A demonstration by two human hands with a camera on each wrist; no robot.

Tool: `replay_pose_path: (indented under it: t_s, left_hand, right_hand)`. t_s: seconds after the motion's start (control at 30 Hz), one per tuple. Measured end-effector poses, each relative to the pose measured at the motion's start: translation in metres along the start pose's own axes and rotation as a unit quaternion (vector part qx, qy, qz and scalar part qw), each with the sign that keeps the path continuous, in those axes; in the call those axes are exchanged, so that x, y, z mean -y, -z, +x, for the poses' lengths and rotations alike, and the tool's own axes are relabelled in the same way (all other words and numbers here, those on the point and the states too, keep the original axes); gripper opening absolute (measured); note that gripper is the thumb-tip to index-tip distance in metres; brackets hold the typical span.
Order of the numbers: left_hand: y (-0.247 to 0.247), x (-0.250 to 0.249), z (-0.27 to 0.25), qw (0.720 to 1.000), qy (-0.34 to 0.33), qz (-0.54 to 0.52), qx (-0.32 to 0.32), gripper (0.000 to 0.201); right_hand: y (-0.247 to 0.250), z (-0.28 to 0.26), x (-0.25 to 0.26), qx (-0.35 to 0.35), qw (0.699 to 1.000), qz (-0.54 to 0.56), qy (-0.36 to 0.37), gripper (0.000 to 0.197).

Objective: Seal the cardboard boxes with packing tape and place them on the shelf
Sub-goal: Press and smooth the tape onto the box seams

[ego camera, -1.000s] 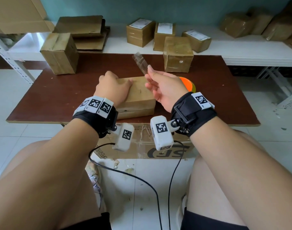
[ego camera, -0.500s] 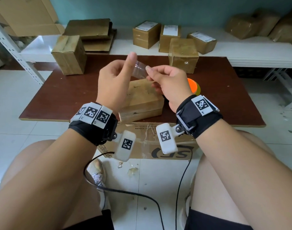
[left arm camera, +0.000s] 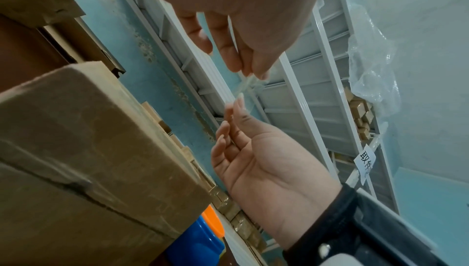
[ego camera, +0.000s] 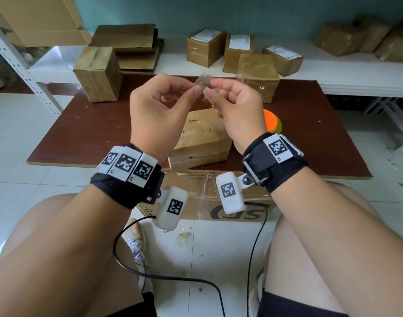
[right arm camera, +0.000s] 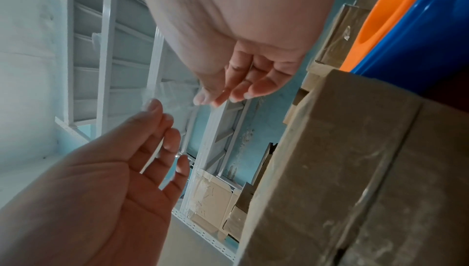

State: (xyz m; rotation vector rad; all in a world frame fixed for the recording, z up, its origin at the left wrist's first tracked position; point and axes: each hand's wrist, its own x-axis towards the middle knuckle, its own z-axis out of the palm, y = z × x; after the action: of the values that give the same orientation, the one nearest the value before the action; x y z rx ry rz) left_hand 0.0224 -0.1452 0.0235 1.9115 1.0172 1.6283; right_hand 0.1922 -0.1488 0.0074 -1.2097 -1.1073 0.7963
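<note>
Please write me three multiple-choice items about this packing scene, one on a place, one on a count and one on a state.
1. Where is the orange tape roll?
A. on the table behind the right hand
B. on the white shelf
C. on the floor

2. How many boxes with white labels stand on the shelf?
A. one
B. three
C. six

3. What are the hands doing with the piece of clear tape?
A. both pinch it above the box
B. only the left holds it
C. it lies flat on the box

Answers: 1 A, the roll peeks out beside the right hand; 2 B, three labelled tops show; 3 A, the left hand and the right meet on it.
</note>
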Motion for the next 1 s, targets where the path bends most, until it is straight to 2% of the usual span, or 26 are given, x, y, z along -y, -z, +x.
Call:
replay_pose_path:
  t_s: [0.07, 0.13, 0.27, 0.4, 0.47, 0.53, 0.6, 0.63, 0.67, 0.77, 0.8, 1.0]
  left_hand:
    - [-0.001, 0.002, 0.001, 1.0, -0.006, 0.008, 0.0, 0.015]
    - [-0.001, 0.003, 0.002, 1.0, -0.01, 0.026, -0.004, 0.015]
    - [0.001, 0.008, 0.007, 0.998, 0.043, 0.038, -0.013, 0.011]
    - [0.0, 0.011, 0.01, 0.995, 0.089, -0.02, -0.049, 0.013]
    - [0.001, 0.013, 0.012, 0.993, 0.104, -0.024, -0.051, 0.015]
    - [0.001, 0.015, 0.012, 0.992, 0.119, -0.029, -0.04, 0.029]
    - [0.0, 0.016, 0.012, 0.988, 0.143, -0.04, -0.034, 0.057]
    - [0.0, 0.017, 0.013, 0.987, 0.154, -0.045, -0.033, 0.063]
    - [0.0, 0.018, 0.014, 0.985, 0.162, -0.046, -0.032, 0.06]
    - [0.0, 0.018, 0.015, 0.984, 0.169, -0.046, -0.04, 0.019]
    - [-0.001, 0.017, 0.015, 0.984, 0.168, -0.044, -0.042, 0.011]
    - [-0.003, 0.022, 0.016, 0.981, 0.183, -0.032, -0.065, 0.009]
  right_hand:
    - [0.0, -0.001, 0.002, -0.009, 1.0, -0.002, 0.001, 0.012]
    - [0.0, 0.0, 0.001, -0.014, 1.0, 0.004, -0.011, 0.004]
    - [-0.004, 0.0, 0.002, -0.019, 0.999, 0.026, -0.039, 0.008]
    - [-0.006, 0.001, 0.004, -0.003, 0.999, 0.015, -0.034, 0.032]
    - [-0.007, 0.0, 0.004, -0.002, 0.999, -0.001, -0.038, 0.032]
    - [-0.007, -0.003, 0.003, -0.014, 1.0, -0.007, -0.021, 0.02]
    - [-0.006, -0.005, 0.003, -0.026, 0.999, -0.026, -0.005, 0.013]
    - [-0.006, -0.005, 0.002, -0.029, 0.999, -0.035, 0.0, 0.013]
    - [-0.005, -0.005, 0.002, -0.03, 0.999, -0.041, 0.001, 0.013]
    - [-0.004, -0.005, 0.003, -0.03, 0.998, -0.047, -0.001, 0.011]
    - [-0.005, -0.006, 0.003, -0.031, 0.998, -0.047, 0.005, 0.01]
    - [-0.006, -0.009, 0.002, -0.02, 0.999, -0.041, 0.028, 0.01]
